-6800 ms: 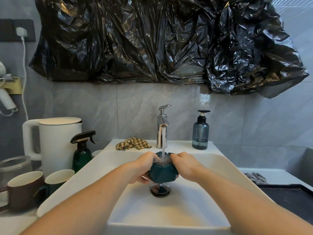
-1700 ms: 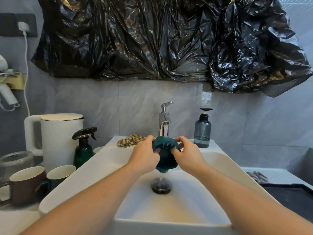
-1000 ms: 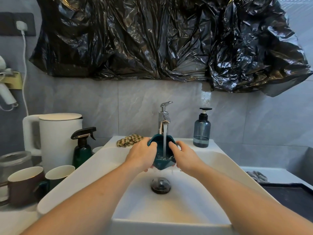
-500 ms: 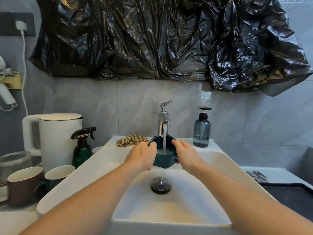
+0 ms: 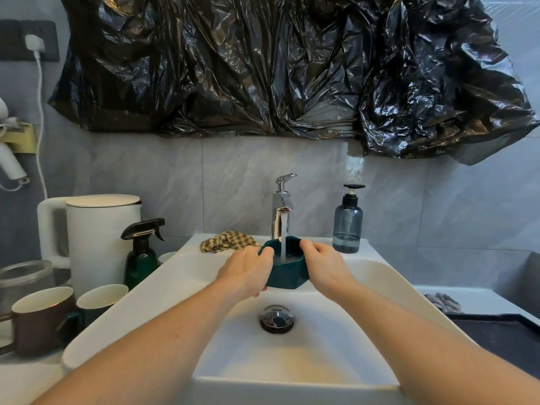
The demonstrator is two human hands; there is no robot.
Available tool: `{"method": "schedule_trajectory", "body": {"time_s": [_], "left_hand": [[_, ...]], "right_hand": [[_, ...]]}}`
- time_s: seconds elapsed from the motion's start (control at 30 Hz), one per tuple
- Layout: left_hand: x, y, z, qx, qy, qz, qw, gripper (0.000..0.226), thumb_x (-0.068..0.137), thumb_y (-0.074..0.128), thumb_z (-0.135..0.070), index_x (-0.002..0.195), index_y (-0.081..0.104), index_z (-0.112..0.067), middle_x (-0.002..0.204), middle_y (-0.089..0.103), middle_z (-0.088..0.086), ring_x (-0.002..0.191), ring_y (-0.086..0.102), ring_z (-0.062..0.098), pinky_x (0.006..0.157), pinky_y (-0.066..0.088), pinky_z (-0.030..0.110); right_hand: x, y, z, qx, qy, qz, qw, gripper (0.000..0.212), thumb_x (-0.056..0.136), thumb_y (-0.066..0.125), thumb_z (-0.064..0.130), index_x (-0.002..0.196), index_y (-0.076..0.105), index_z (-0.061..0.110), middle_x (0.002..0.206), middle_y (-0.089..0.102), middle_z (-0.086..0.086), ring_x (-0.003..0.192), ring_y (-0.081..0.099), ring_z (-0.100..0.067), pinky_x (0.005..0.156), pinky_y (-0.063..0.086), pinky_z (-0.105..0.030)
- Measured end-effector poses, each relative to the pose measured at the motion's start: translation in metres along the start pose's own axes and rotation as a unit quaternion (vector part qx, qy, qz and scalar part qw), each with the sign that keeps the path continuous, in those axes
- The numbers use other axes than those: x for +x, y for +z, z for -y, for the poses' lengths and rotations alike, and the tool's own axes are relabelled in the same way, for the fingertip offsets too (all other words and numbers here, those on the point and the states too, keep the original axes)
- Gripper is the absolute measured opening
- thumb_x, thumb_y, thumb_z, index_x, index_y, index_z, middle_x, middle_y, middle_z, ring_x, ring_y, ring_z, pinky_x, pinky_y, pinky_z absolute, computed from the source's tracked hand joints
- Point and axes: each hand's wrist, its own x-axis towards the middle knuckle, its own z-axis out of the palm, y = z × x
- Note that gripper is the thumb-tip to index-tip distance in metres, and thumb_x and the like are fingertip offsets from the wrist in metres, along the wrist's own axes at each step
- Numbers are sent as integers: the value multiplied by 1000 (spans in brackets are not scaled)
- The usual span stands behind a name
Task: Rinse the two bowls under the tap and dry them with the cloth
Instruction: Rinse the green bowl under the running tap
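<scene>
The black plastic sheet covers the wall above you, and below it the white sink takes up most of your reach, its drain open so the rinse water can run off. On the desk to your left stand one white kettle, one green spray bottle and two mugs, set aside from the splash. Your left hand and right hand hold one dark teal bowl between them over the basin, mouth up, directly under the single tap, so the stream falls inside and fills it; the fingers of each hand are curled round its rim and wall, gripping it from opposite sides to keep it level. I see only this one bowl; a second is not identifiable here. One soap dispenser sits right of the tap, and one checked cloth lies crumpled on the ledge just left of it, close enough for drying, which I judge comes next.
</scene>
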Motion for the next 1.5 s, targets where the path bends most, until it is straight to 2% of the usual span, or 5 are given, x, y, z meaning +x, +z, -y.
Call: {"method": "schedule_trajectory", "body": {"time_s": [0.2, 0.33, 0.67, 1.17, 1.5], "left_hand": [[-2, 0, -1, 5, 1, -4, 1000, 48, 97, 20, -42, 95, 62, -19, 77, 73, 7, 69, 72, 25, 84, 62, 51], [-2, 0, -1, 4, -4, -14, 1000, 43, 102, 23, -40, 96, 61, -22, 86, 71, 7, 81, 70, 28, 86, 62, 53], [-2, 0, 0, -5, -8, -14, 1000, 56, 86, 19, -54, 91, 65, -23, 80, 74, 6, 80, 72, 29, 87, 62, 52], [-5, 1, -2, -18, -21, -12, 1000, 56, 88, 19, -54, 92, 65, -22, 79, 74, 6, 79, 72, 28, 87, 62, 54], [-6, -1, -4, -12, -19, -14, 1000, 54, 93, 21, -53, 92, 66, -23, 78, 75, 5, 76, 73, 26, 86, 63, 49]], "right_hand": [[2, 0, -2, -1, 6, 9, 1000, 46, 104, 34, 43, 93, 70, 15, 90, 69, -8, 82, 57, -20, 66, 45, -30], [4, 1, -4, -4, 11, 6, 1000, 48, 102, 34, 45, 91, 70, 14, 90, 70, -10, 79, 56, -20, 67, 46, -33], [4, 0, -4, -8, 2, 13, 1000, 45, 105, 33, 42, 90, 67, 18, 86, 68, -7, 78, 56, -20, 65, 47, -32], [5, 1, -6, -20, 2, 13, 1000, 49, 104, 31, 45, 90, 69, 17, 89, 71, -11, 77, 57, -21, 68, 50, -36], [5, 0, -6, -33, 7, 14, 999, 50, 103, 31, 45, 85, 68, 15, 81, 67, -10, 75, 56, -22, 65, 47, -36]]}}
